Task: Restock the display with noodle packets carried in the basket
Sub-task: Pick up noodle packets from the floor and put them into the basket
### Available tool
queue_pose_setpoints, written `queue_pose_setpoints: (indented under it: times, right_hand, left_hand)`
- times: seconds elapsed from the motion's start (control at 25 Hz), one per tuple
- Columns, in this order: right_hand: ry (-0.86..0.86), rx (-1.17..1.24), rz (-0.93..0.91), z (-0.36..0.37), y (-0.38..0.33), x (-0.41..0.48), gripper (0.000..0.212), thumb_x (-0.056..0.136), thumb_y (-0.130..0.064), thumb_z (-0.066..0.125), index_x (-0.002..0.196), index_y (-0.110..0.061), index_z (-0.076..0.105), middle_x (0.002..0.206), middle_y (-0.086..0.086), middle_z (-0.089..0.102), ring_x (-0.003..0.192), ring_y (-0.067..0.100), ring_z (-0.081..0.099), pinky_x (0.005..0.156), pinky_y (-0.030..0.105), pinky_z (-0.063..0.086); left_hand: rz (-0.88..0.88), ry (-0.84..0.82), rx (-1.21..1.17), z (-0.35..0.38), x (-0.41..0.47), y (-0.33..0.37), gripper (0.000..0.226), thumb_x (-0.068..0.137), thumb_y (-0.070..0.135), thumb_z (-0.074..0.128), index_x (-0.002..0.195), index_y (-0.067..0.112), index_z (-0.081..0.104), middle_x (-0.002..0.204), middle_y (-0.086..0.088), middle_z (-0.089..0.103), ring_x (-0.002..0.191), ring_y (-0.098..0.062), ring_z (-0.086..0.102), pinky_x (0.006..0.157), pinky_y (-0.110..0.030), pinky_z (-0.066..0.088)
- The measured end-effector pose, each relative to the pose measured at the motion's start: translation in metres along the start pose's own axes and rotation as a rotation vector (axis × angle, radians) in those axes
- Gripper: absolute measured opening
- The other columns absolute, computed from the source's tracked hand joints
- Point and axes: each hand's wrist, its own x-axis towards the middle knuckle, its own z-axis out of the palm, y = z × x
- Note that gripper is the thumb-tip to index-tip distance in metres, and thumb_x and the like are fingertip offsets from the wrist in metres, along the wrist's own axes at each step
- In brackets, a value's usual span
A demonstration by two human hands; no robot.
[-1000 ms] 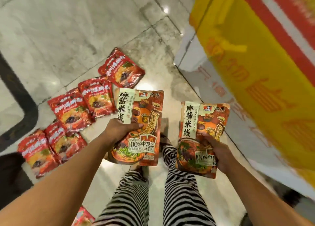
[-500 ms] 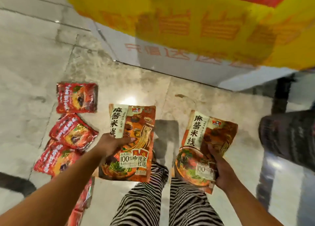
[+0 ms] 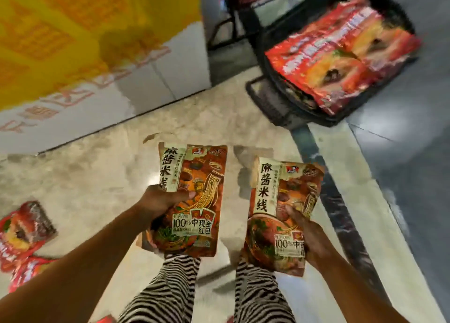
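Swinging toward basket (image 3: 275,103), newly in view; restocking pending.
Still gripping packet (image 3: 197,176) in left hand (image 3: 158,201), another in right hand (image 3: 311,235), short of basket.

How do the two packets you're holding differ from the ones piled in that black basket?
Colour: the two held packets are brown-orange with a pale title strip; the basket packets are bright red. State: the held packets are gripped singly, one by the left hand, one by the right hand; the basket packets lie piled in the black basket. Both look like flat sealed pouches.
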Motion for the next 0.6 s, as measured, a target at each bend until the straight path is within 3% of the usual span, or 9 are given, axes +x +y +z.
queue_pose_setpoints:
  times: [0.12, 0.28, 0.44, 0.6]
  right_hand:
    - [0.056, 0.111, -0.004, -0.075, -0.017, -0.010, 0.059, 0.069, -0.034, 0.080, 0.118, -0.006, 0.065, 0.110, 0.023, 0.071, 0.100, 0.042, 0.069, 0.098, 0.060, 0.048]
    - [0.115, 0.213, -0.082, -0.167, -0.057, -0.028, 0.053, 0.070, -0.030, 0.080, 0.118, -0.010, 0.067, 0.110, 0.021, 0.072, 0.101, 0.042, 0.068, 0.097, 0.060, 0.048]
    - [0.165, 0.260, -0.097, -0.225, -0.091, -0.037, 0.054, 0.075, -0.034, 0.080, 0.121, -0.010, 0.064, 0.107, 0.019, 0.073, 0.095, 0.038, 0.071, 0.080, 0.047, 0.060]
    - [0.233, 0.283, -0.040, -0.249, -0.120, -0.032, 0.051, 0.078, -0.039, 0.073, 0.118, -0.009, 0.067, 0.108, 0.021, 0.072, 0.098, 0.042, 0.070, 0.096, 0.057, 0.051]
  left_hand:
    - [-0.010, -0.025, 0.058, 0.091, -0.001, 0.027, 0.056, 0.054, 0.030, 0.095, 0.103, 0.010, 0.075, 0.094, -0.007, 0.077, 0.085, -0.026, 0.075, 0.087, -0.044, 0.057]
    - [0.026, -0.127, 0.130, 0.214, -0.003, 0.073, 0.073, 0.037, 0.045, 0.094, 0.099, 0.011, 0.075, 0.092, -0.008, 0.077, 0.084, -0.027, 0.075, 0.087, -0.044, 0.057]
    - [0.116, -0.248, 0.212, 0.299, 0.005, 0.116, 0.038, 0.067, 0.023, 0.089, 0.099, 0.011, 0.073, 0.088, -0.006, 0.078, 0.074, -0.018, 0.075, 0.062, -0.025, 0.057]
    - [0.136, -0.302, 0.207, 0.344, 0.026, 0.153, 0.049, 0.065, 0.026, 0.089, 0.108, 0.011, 0.072, 0.093, -0.003, 0.078, 0.084, -0.020, 0.075, 0.079, -0.034, 0.058]
